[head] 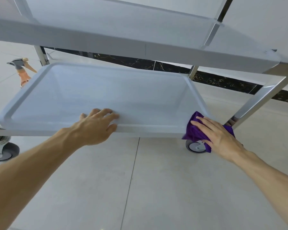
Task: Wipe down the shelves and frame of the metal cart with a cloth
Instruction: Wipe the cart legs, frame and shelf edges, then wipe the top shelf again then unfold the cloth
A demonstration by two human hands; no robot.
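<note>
The cart's bottom shelf (96,93) is a pale grey tray with a raised rim, low above the floor. My left hand (96,125) lies flat on its front rim, thumb under the edge, gripping the rim. My right hand (218,135) presses a purple cloth (194,130) against the shelf's front right corner, beside the shiny metal leg (259,102). A second grey shelf (123,40) spans above, with another one higher still. The cloth partly hides the front right wheel (195,147).
An orange spray bottle (22,70) stands on the floor behind the shelf's left end. The front left caster (2,150) sits at the left edge. Pale floor tiles (140,188) lie below, and a dark marble strip (206,77) runs along the back.
</note>
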